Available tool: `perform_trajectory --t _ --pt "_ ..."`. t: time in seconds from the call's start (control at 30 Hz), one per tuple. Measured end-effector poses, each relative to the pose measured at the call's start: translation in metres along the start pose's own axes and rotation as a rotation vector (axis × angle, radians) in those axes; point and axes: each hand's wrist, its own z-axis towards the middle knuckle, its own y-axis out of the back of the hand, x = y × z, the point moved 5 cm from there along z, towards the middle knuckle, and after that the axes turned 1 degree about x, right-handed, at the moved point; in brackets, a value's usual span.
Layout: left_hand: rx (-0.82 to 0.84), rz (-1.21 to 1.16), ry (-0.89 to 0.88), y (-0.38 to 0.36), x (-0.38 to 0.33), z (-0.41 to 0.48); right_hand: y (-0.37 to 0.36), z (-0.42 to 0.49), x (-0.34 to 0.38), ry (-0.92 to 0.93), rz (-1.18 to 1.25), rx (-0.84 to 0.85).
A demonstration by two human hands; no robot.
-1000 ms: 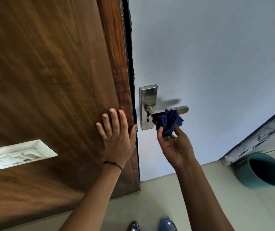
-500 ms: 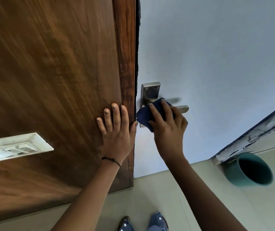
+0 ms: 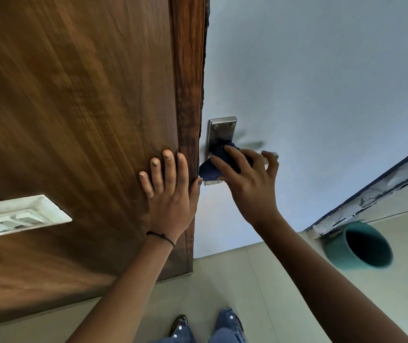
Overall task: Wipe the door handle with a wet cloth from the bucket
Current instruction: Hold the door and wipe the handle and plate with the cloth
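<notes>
A steel door handle (image 3: 221, 131) with a rectangular backplate is fixed on the pale blue door (image 3: 309, 82). My right hand (image 3: 245, 179) covers the lever, pressing a dark blue cloth (image 3: 209, 169) over it; only the lever's tip shows past my fingers. The cloth bulges out to the left of the hand. My left hand (image 3: 170, 194) lies flat, fingers spread, on the brown wooden frame (image 3: 188, 70) beside the handle. A teal bucket (image 3: 358, 246) stands on the floor at the lower right.
A white switch plate (image 3: 17, 216) is set in the wooden panel at the left. A chipped blue and white skirting (image 3: 371, 194) runs along the right. My feet in blue sandals (image 3: 227, 323) stand on the beige floor below.
My right hand rose from below the lever, where it held the cloth loosely, and now wraps over the top of the lever with the cloth pressed beneath. The left hand stayed put.
</notes>
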Motion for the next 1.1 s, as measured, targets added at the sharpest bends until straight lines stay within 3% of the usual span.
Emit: perform_trajectory --t 0.17,0.4,0.6,0.77,1.1 --pt "0.011 0.012 -0.01 0.0 -0.001 0.0 0.011 0.009 -0.019 -0.082 0.132 0.079" --pt "0.017 0.013 -0.005 -0.001 0.0 0.0 0.011 0.033 -0.048 -0.158 0.274 0.509" --pt "0.031 0.025 -0.014 -0.002 0.003 -0.001 0.006 0.041 -0.067 -0.151 0.225 0.7" --pt "0.052 0.033 -0.012 -0.001 0.004 0.0 0.004 0.028 -0.093 -0.217 0.235 0.655" --pt "0.138 -0.094 0.08 0.013 -0.014 0.006 -0.007 -0.016 -0.12 -0.402 0.367 0.307"
